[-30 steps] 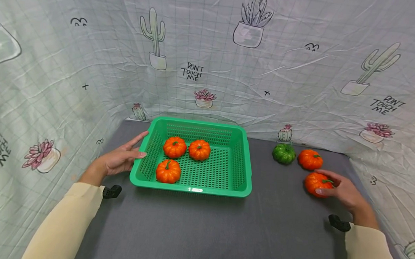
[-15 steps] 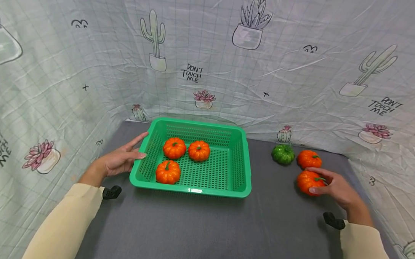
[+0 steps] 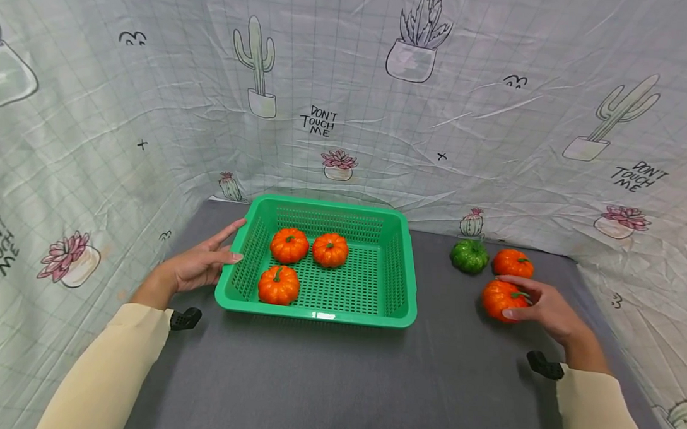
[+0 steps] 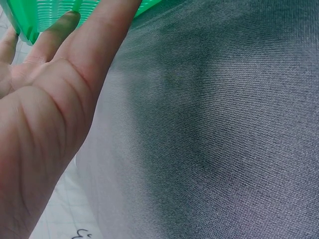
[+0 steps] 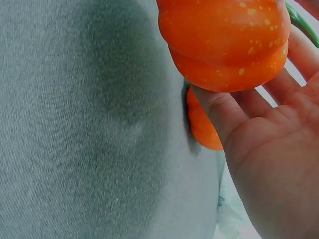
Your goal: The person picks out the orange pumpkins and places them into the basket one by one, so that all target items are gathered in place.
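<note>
My right hand [image 3: 547, 308] grips an orange toy pumpkin [image 3: 497, 301] with a green stem, thumb on the near side and fingers round the far side. In the right wrist view the held pumpkin [image 5: 227, 45] shows yellow specks, and the thumb [image 5: 224, 112] lies against its lower edge. At the left, my left hand [image 3: 202, 263] rests its extended fingers and thumb against the left side of a green plastic basket [image 3: 317, 316]. Inside the basket sit three orange pumpkins [image 3: 278, 285]. In the left wrist view, the fingers [image 4: 52, 42] meet the basket's wall [image 4: 22, 17].
Behind the held pumpkin, another orange pumpkin [image 3: 513, 263] and a green pumpkin [image 3: 469, 255] stand side by side on the dark grey table [image 3: 343, 385]. A cactus-printed cloth [image 3: 369, 127] hangs along the back and both sides.
My right hand has moved left with the orange pumpkin, away from the right side of the table. The left hand and the basket have stayed in place.
</note>
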The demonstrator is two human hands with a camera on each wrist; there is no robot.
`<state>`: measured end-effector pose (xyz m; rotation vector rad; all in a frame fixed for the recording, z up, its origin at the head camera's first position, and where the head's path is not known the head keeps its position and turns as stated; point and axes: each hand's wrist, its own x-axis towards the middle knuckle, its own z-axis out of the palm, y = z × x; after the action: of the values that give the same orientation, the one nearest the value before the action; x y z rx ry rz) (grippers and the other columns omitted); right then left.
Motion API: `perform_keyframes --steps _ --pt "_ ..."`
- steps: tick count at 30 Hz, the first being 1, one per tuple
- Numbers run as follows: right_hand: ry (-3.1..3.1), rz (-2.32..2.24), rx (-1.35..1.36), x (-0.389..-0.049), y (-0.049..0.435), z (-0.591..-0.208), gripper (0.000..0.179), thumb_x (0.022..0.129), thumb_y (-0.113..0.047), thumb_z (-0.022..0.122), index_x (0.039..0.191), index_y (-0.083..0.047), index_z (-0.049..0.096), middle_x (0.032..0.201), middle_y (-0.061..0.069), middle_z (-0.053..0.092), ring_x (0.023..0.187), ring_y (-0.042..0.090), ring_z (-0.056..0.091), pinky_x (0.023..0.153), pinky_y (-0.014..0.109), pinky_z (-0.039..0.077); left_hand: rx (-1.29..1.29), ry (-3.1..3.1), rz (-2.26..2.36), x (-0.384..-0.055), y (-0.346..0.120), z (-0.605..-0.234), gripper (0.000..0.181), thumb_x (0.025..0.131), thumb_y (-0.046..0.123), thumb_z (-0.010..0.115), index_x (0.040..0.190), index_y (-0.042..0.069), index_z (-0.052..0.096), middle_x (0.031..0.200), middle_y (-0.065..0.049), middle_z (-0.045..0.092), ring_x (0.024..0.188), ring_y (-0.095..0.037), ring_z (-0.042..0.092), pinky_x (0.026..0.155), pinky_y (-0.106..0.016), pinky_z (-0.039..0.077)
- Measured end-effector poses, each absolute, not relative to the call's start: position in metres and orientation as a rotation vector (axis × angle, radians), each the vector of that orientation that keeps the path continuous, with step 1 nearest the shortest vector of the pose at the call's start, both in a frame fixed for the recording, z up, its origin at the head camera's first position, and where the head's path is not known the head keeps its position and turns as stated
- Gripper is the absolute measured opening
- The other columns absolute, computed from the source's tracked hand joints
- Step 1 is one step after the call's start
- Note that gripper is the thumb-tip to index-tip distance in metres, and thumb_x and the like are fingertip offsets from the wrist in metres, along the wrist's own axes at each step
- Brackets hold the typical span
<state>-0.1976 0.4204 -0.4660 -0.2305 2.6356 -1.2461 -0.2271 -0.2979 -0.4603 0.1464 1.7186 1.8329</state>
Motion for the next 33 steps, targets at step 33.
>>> perform_keyframes --steps 33 --pt "2.539 -1.297 -0.449 -0.204 0.372 -0.451 0.065 0.086 -0.011 0.083 0.146 -0.003 0.059 0.128 -0.031 0.062 0.115 -0.011 0.056 0.091 0.017 0.053 0.153 1.699 1.841 -0.227 -0.299 -0.461 0.089 0.108 0.012 0.055 0.165 0.050 -0.002 0.171 -0.018 0.016 0.117 -0.020 0.071 0.096 -0.049 0.058"
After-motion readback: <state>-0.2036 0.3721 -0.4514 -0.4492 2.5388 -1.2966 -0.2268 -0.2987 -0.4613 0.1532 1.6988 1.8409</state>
